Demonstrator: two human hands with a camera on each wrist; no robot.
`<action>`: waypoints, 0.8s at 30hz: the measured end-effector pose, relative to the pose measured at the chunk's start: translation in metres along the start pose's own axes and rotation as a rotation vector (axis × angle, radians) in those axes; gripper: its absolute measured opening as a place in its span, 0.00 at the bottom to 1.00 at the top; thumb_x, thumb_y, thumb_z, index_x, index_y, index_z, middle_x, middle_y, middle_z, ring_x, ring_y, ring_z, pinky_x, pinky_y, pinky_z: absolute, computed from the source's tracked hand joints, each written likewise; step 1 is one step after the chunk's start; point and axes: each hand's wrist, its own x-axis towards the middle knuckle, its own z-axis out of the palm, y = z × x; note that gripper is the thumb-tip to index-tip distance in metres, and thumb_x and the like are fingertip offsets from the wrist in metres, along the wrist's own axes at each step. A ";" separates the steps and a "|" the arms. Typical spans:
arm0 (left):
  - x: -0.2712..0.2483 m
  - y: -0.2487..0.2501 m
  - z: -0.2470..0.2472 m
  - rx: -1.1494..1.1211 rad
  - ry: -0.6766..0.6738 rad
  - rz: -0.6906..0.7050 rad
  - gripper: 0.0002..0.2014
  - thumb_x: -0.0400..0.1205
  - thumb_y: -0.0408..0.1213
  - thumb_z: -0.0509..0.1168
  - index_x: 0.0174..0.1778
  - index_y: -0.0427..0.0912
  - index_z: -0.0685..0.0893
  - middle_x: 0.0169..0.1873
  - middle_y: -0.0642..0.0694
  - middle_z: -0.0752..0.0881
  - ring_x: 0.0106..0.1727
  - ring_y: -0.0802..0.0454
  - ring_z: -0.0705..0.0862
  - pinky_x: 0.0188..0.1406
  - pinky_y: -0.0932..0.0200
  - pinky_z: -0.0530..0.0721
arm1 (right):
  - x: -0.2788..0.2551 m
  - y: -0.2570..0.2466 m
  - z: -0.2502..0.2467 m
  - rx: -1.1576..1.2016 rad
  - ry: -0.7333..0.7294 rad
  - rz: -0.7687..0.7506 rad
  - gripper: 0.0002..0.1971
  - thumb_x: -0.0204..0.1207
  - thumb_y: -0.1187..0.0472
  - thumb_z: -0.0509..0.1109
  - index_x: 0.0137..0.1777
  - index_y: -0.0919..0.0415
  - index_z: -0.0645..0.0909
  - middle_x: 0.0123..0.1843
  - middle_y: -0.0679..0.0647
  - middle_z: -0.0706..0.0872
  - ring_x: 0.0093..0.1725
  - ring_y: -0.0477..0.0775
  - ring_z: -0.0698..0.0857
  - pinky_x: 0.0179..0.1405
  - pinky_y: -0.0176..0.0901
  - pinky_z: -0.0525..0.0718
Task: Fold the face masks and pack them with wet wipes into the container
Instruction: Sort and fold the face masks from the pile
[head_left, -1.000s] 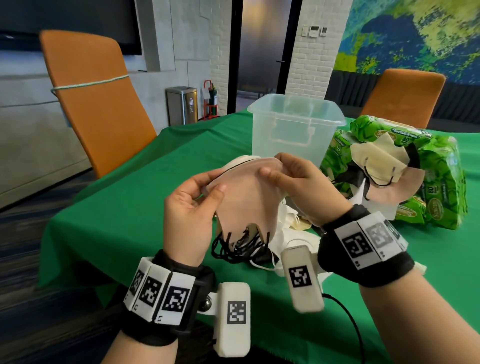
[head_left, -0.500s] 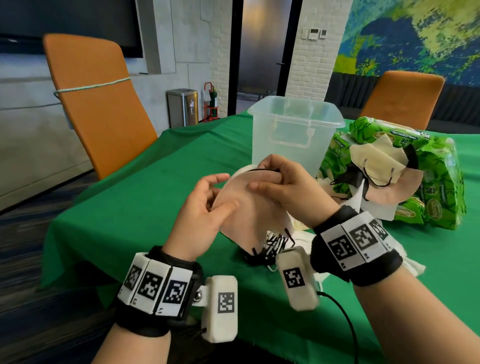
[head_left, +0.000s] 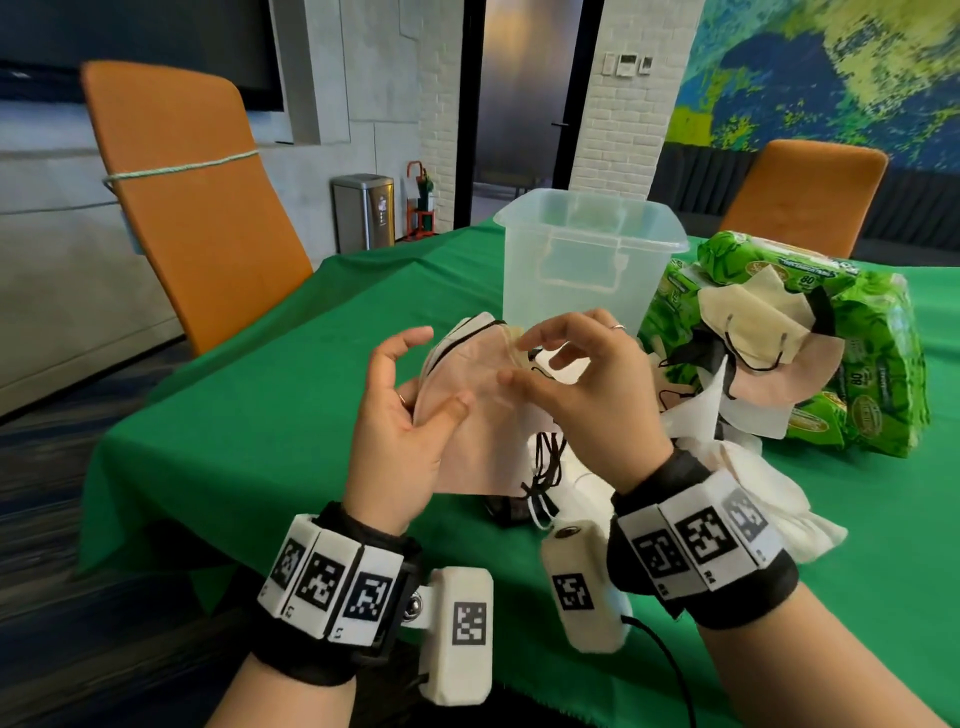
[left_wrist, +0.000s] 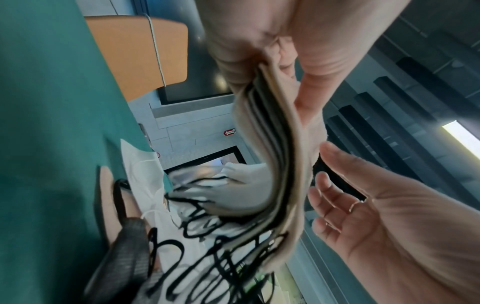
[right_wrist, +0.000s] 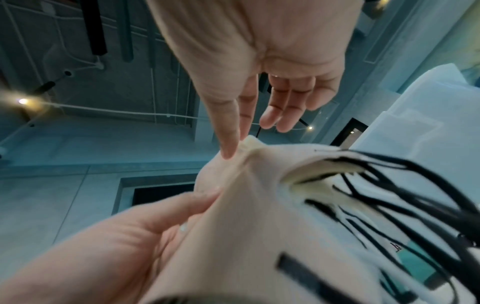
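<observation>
Both hands' fingers (head_left: 452, 410) pinch stacked masks (head_left: 483, 415).

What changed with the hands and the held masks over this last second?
The left hand opened its fingers, keeping only the thumb on the mask stack; the right hand moved its grip to the stack's top edge. The container and wet wipes stayed put.

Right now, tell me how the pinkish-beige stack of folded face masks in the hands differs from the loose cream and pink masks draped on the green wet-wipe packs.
The pinkish-beige stack of folded face masks is lifted off the table, gripped by the left hand and pinched at its top edge by the right hand; the loose masks lie untouched on the green wet-wipe packs. The stack is pressed flat and aligned; the loose masks lie opened and crumpled. Both have black ear loops.
</observation>
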 end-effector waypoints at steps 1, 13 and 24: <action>-0.001 0.001 0.001 -0.008 -0.010 0.017 0.27 0.73 0.26 0.71 0.60 0.59 0.74 0.42 0.47 0.91 0.46 0.51 0.88 0.52 0.52 0.85 | -0.001 -0.002 0.003 -0.017 -0.013 -0.004 0.14 0.61 0.63 0.81 0.37 0.47 0.80 0.44 0.53 0.78 0.37 0.39 0.74 0.37 0.21 0.71; 0.002 0.000 0.001 0.025 -0.047 0.148 0.19 0.71 0.26 0.67 0.54 0.52 0.81 0.50 0.61 0.88 0.57 0.63 0.84 0.60 0.67 0.78 | 0.003 0.001 0.017 -0.132 -0.002 0.001 0.13 0.61 0.55 0.81 0.41 0.55 0.81 0.41 0.52 0.79 0.34 0.38 0.71 0.33 0.23 0.68; 0.002 -0.001 -0.001 0.018 -0.064 0.164 0.24 0.71 0.25 0.67 0.57 0.55 0.81 0.57 0.54 0.87 0.62 0.53 0.84 0.65 0.58 0.79 | -0.002 0.002 0.016 0.038 0.036 -0.003 0.06 0.62 0.63 0.81 0.32 0.60 0.85 0.27 0.41 0.82 0.32 0.44 0.80 0.32 0.27 0.75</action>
